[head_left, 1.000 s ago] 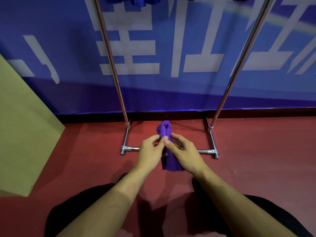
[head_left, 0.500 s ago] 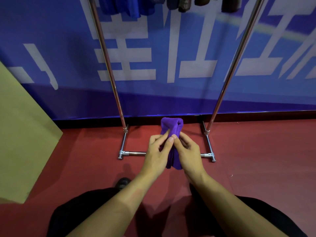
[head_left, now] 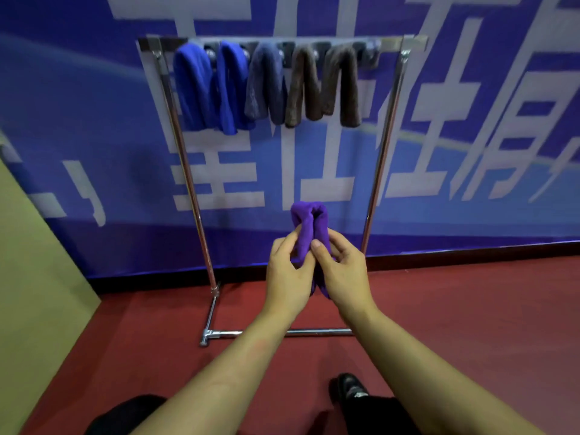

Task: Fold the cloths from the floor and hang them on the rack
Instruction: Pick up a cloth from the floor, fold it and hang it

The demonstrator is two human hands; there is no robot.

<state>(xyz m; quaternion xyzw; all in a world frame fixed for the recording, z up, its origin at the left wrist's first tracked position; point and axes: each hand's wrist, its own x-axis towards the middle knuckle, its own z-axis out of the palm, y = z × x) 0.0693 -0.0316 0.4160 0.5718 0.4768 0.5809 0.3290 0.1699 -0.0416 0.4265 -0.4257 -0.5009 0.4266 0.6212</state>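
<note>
— Where are the two arms?

— Both bare arms reach forward from the bottom of the view and come close together at the hands.

— What is the left hand doing?

— Its back faces us. Its thumb and fingers are bent and pinch the purple cloth from the left side.

— And the right hand?

— Its back faces us too. Its thumb lies on the front of the cloth, and its bent fingers hold the cloth from the right side.

— Do the hands touch?

— They are just beside each other, and the thumbs look very close. I cannot tell if they touch.

— Can you see the legs?

— Dark trouser legs and one black shoe show at the bottom.
</note>
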